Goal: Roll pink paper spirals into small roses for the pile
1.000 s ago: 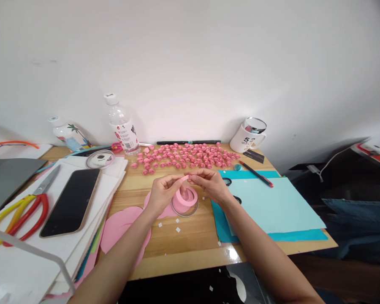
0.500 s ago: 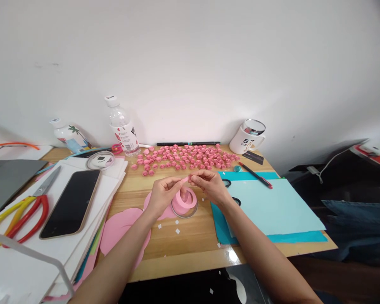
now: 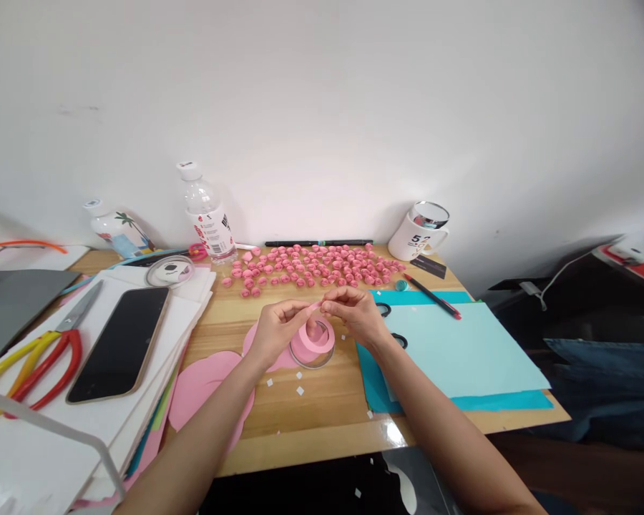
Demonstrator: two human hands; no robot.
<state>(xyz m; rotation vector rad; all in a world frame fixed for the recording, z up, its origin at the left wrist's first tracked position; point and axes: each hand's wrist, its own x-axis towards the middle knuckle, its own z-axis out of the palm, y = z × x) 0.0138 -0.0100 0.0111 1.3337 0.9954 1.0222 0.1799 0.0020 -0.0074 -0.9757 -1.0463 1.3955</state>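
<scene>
A strip of pink paper [image 3: 316,343] hangs in a loose curl beneath my hands. My left hand [image 3: 280,327] pinches it near the top between thumb and fingers. Fingertips of my right hand [image 3: 353,312] close on the paper's end, touching those of the left. Under the curl a round, silver-edged ring [image 3: 322,363] rests on the wooden table, partly hidden. Pink paper shapes [image 3: 209,390] with rounded edges lie beneath and beside my left forearm. Just beyond my hands, many small rolled pink paper rosettes [image 3: 316,266] are spread over the table.
On the left, scissors [image 3: 59,350] and a phone [image 3: 119,343] lie on stacked white paper. A bottle [image 3: 212,222] and a mug [image 3: 418,232] stand by the wall. Light blue paper [image 3: 472,350], a red-tipped pen [image 3: 434,296] and black scissor handles [image 3: 400,340] are at right.
Both hands stay almost in place, still pinching the pink paper strip. The fingertips and the curl shift only very slightly. Everything else on the table stays put.
</scene>
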